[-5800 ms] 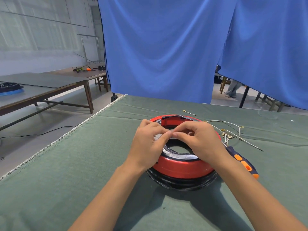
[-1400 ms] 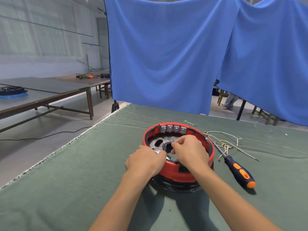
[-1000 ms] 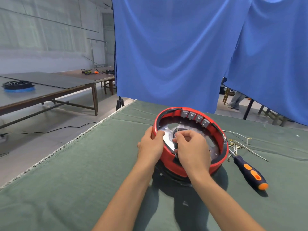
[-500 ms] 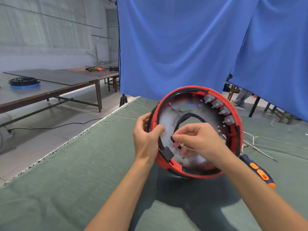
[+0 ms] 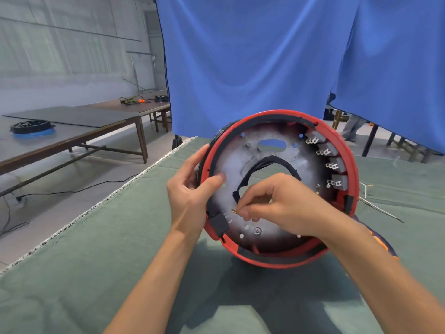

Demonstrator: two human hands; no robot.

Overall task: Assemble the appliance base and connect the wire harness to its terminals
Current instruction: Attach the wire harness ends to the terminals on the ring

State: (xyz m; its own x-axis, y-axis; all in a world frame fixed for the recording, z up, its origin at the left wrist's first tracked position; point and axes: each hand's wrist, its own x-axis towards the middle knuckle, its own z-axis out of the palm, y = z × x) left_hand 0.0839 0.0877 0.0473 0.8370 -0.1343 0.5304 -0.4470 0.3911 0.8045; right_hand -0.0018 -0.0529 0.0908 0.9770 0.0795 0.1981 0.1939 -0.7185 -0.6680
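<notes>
Over a green-clothed table [image 5: 72, 273] backed by blue curtains [image 5: 252, 56], the left hand [image 5: 190, 196] grips the rim of the red appliance base [image 5: 342, 150], which is tilted up on edge facing the camera. The right hand [image 5: 277, 206] pinches a small brass terminal [image 5: 234, 211] against the metal plate [image 5: 240, 165] inside, beside the black wire harness [image 5: 265, 162]. A screwdriver [image 5: 382, 244] lies just right of the base.

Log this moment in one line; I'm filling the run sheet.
stage: wiring | left hand: grips rim of red base, tilted up | right hand: pinches small brass connector inside base | screwdriver: on table
</notes>
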